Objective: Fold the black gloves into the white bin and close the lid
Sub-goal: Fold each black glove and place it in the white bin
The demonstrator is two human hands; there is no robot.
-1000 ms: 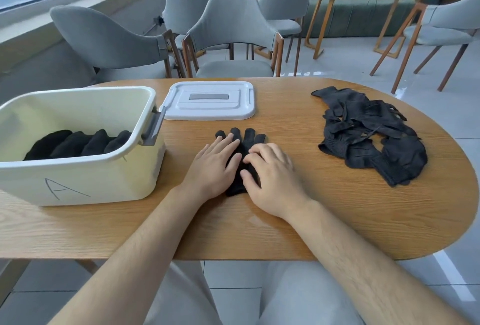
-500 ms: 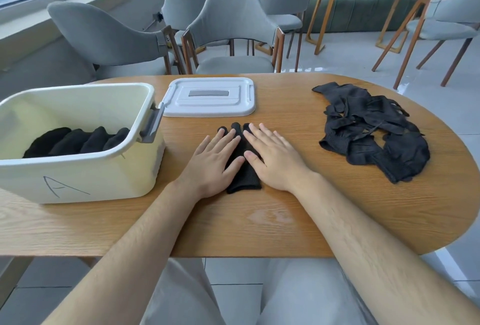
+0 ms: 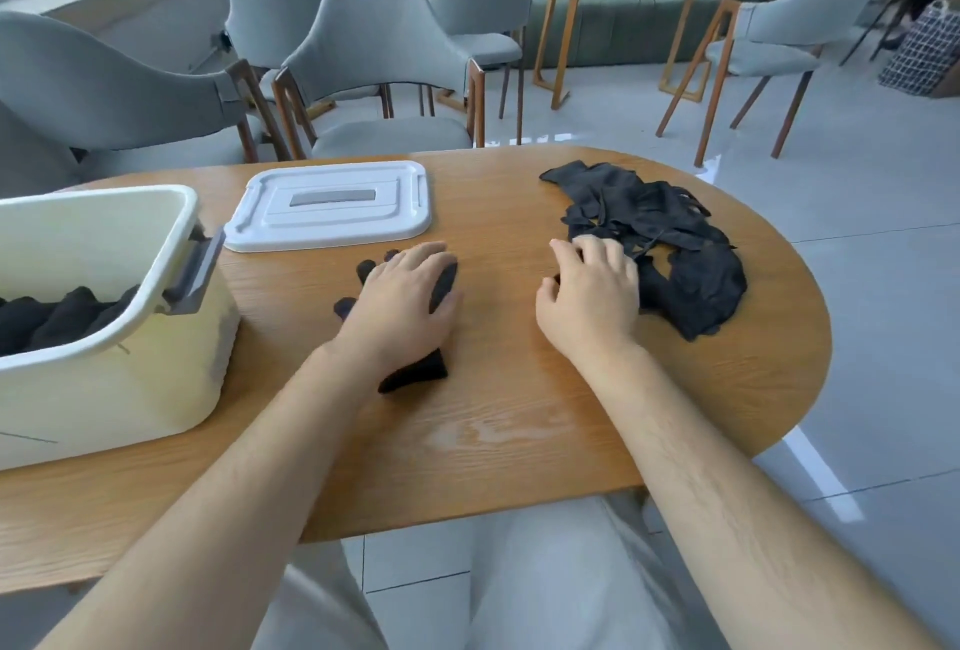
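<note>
On the bench [image 3: 519,446], bare wood runs between your two hands and along the near edge in front of you; the rounded right end lies just past the pile of black gloves [image 3: 696,280]; the white bin [image 3: 119,389] stands at the left, its wall near your left forearm, with folded gloves [image 3: 47,322] inside; the lid [image 3: 332,207] lies flat beyond your left hand, off the bin. Your left hand [image 3: 400,306] presses flat, fingers straight, on one black glove [image 3: 418,373]; its fingertips and cuff show around your palm. Your right hand [image 3: 592,296] sits apart from that glove, at the pile's left edge, fingers curled; whether it has hold of fabric cannot be made out.
</note>
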